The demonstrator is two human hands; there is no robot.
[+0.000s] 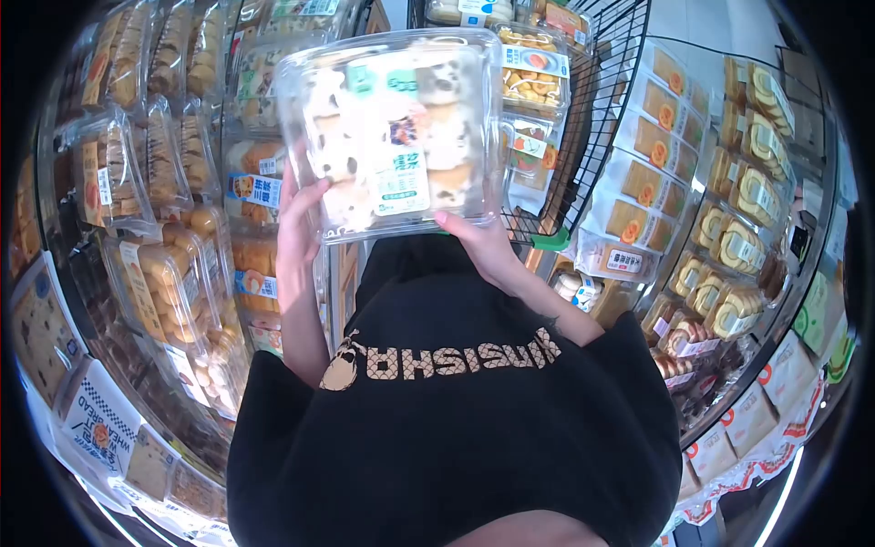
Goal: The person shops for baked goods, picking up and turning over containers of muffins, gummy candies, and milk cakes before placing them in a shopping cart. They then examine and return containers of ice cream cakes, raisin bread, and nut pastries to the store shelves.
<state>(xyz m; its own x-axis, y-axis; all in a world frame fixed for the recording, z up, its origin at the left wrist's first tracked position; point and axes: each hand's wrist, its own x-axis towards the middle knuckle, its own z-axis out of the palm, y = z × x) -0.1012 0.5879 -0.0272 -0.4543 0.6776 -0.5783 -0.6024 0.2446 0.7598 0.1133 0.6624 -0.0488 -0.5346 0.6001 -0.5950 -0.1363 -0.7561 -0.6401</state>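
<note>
A clear plastic box of pastries (447, 137) is held up in front of my chest, its lid facing me. White buns with dark specks show through it, and a white and green label runs down its middle. My left hand (303, 205) grips the box's left side, thumb on the lid's edge. At the lower right corner, my right hand (478, 242) holds it with the thumb on the front and the other fingers hidden behind. Glare washes out part of the lid.
Beyond the box stands a black wire shopping cart (597, 118) with a green handle (551, 240), holding several packs, including a tub of cookies (530, 84). Shelves of packaged buns (164, 292) line the left; packaged cakes (738, 237) and flat bread packs (661, 150) line the right.
</note>
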